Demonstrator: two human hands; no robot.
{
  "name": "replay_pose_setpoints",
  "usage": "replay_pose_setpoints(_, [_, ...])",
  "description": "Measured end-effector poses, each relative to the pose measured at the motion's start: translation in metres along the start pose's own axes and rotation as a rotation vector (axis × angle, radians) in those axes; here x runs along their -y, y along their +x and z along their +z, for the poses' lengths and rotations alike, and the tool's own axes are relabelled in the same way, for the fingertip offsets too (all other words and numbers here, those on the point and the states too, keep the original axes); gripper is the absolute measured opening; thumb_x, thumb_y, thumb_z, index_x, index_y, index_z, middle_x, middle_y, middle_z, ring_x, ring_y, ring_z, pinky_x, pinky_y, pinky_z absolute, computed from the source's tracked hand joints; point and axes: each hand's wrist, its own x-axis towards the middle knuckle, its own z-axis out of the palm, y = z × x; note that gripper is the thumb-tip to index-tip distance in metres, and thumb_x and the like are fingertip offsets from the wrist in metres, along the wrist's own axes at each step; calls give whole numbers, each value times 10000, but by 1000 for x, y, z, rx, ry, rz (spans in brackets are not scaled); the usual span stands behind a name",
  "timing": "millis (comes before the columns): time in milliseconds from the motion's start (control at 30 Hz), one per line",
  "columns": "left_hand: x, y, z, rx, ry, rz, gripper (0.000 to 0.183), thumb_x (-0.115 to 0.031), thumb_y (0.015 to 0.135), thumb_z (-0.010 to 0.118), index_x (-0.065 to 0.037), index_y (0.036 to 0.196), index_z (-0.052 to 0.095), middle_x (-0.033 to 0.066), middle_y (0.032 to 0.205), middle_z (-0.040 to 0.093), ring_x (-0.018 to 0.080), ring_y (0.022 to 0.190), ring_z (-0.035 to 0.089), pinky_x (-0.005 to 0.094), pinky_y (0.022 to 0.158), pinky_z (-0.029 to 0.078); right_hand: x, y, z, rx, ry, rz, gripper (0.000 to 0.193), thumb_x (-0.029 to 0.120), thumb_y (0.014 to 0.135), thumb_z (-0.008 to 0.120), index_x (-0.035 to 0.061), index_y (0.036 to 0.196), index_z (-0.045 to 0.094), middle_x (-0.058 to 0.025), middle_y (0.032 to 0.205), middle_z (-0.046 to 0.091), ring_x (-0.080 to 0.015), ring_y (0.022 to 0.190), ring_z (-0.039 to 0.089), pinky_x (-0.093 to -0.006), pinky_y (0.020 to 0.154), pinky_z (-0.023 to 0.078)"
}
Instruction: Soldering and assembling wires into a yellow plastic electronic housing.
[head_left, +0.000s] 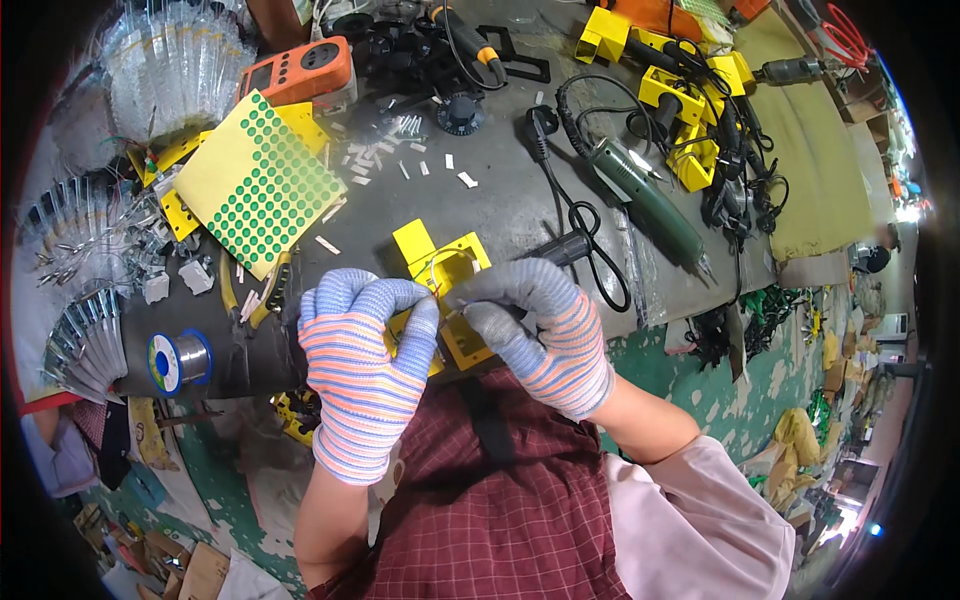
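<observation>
Both of my hands wear striped knit gloves with grey-blue fingertips, and they meet above an open yellow plastic housing [466,343] at the bench's near edge. Thin wires [437,268] curve out of the housing to my fingertips. My left hand [365,365] is closed in a pinch on these wires. Opposite it, my right hand [548,340] pinches at the same wires, its fingertips nearly touching the left ones; the wire ends are hidden. A black cylindrical part [562,249] lies beside the housing, partly behind my right hand.
A green power screwdriver [650,205] and a black cord [585,215] lie to the right. Yellow housings with cables [690,150] are piled behind. Leftward are a sticker sheet [260,185], an orange meter [298,72], a solder spool [180,362] and pliers [265,300].
</observation>
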Motion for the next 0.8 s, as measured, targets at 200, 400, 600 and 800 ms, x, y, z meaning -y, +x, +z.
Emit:
replay_pose_setpoints(200, [1,-14,11,-116,-509,-258,80,-56,840,740,-39,904,697,87,872,632,198,840,612,341,768,495,-3,10,16,-123,-210,-276,148,117,795,753,101,932,700,-84,848,678,-307,764,618,-423,719,455])
replay_pose_setpoints(400, [-1,-20,21,-213,-943,-354,120,-50,906,705,-33,1017,662,9,918,648,62,804,570,234,752,484,-2,12,26,-101,-342,-266,167,141,777,762,127,932,701,-64,822,672,-295,775,599,-424,733,431])
replay_pose_setpoints(600, [-4,-19,28,-254,-978,-393,97,-53,899,715,-33,968,649,14,902,641,78,816,572,246,759,477,-5,10,29,-137,-392,-317,166,145,768,761,132,922,698,-58,808,657,-287,774,590,-432,730,420])
replay_pose_setpoints(800, [-1,-18,34,-282,-843,-306,98,-32,874,724,-22,932,645,46,906,630,116,830,584,275,797,479,-6,10,27,-107,-337,-286,170,147,765,756,126,925,702,-69,817,660,-291,775,592,-432,733,423])
